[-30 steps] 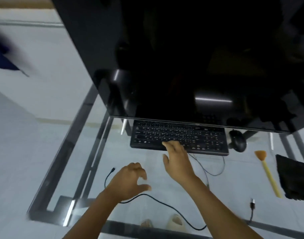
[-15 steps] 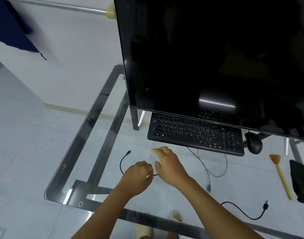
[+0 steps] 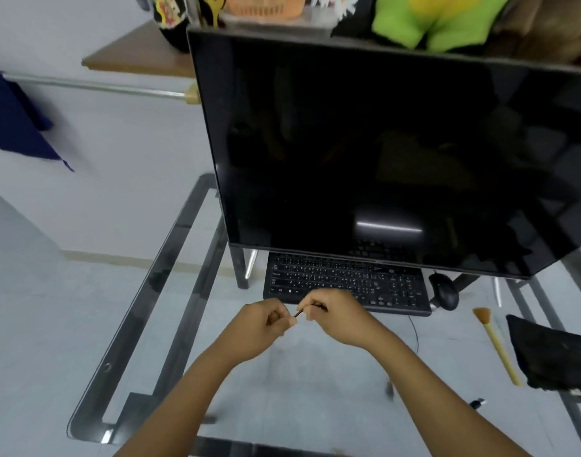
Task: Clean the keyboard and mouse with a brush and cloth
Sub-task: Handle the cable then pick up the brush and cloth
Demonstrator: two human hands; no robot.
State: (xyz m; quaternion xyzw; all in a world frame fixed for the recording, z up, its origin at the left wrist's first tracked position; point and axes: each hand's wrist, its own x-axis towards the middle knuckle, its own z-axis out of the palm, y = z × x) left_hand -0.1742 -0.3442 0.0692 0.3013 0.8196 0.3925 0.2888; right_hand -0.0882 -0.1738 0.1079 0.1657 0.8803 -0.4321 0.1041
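My hands have come together and risen since half a second ago: my left hand (image 3: 261,324) and right hand (image 3: 337,316) now both pinch a short stretch of the thin black cable (image 3: 300,312) between them, in front of the keyboard (image 3: 345,282). Earlier the cable lay loose on the glass counter (image 3: 144,291). The keyboard sits under the monitor (image 3: 381,153), the mouse (image 3: 444,290) at its right end, the brush (image 3: 495,344) and black cloth (image 3: 553,354) by the counter's right edge, unmoved.
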